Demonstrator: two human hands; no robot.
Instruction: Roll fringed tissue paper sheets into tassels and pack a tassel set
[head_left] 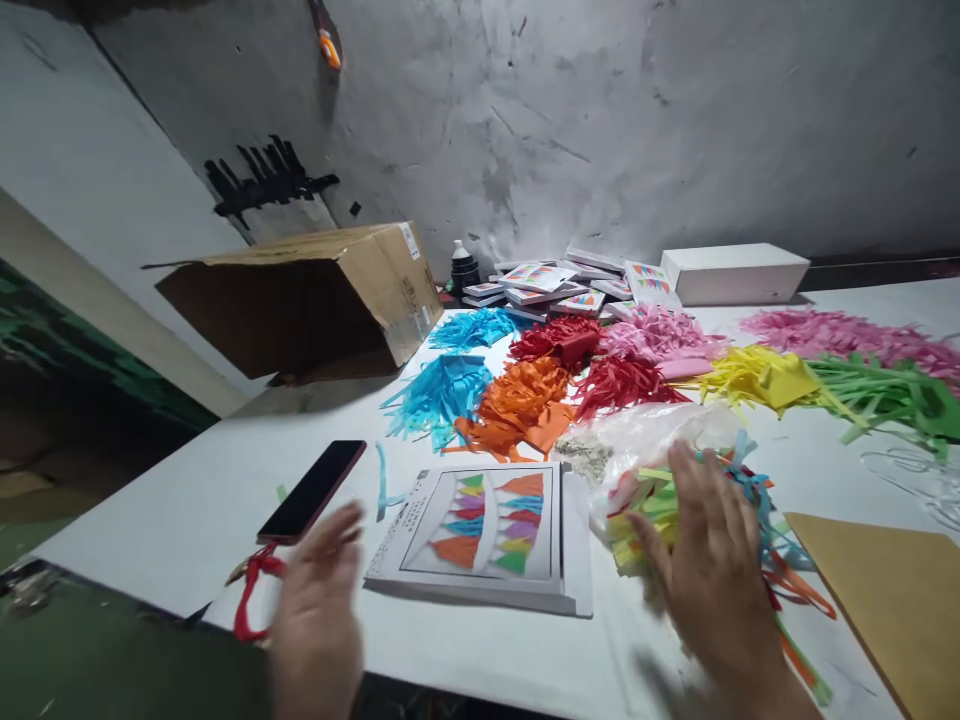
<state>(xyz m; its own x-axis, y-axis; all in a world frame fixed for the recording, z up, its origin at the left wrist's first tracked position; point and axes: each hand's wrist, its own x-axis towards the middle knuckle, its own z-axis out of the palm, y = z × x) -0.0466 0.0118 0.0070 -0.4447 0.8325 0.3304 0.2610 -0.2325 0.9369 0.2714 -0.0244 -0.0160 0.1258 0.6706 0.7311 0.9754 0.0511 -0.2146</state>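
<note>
My right hand is over a bunch of multicoloured paper strips, thumb and fingers spread; the palm side is hidden. A clear plastic bag lies just behind that bunch. My left hand, smeared by motion, is above the front of the table with its fingers stretched out and nothing visible in them. Between my hands lies a flat white box with a picture of coloured bunting on top; a flap sticks out at its right end. A phone with a red strap is beside my left hand.
Fringed paper bundles in blue, orange, red, pink, yellow and green cross the table. Behind are an open cardboard box, stacked printed boxes and a white box. Brown card lies right.
</note>
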